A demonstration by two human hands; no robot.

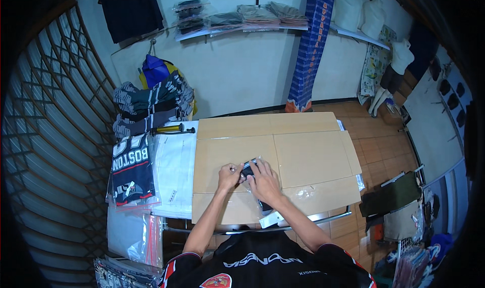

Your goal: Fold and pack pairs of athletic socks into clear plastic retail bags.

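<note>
A narrow dark item in clear plastic lies on the flattened cardboard, its kind too small to make out. My left hand is closed at its left edge, fingertips pinched together against the plastic. Across its top are the bent fingers of my right hand, gripping it from the right side. Part of the dark item is hidden under this hand; its lower end shows by my right wrist. A white tag or card lies close to that end, at the cardboard's front edge.
The cardboard covers the table. To its left are a bagged dark jersey, a white plastic sheet, a yellow-and-black hand pump and a stack of folded clothes. A metal rail runs along the front.
</note>
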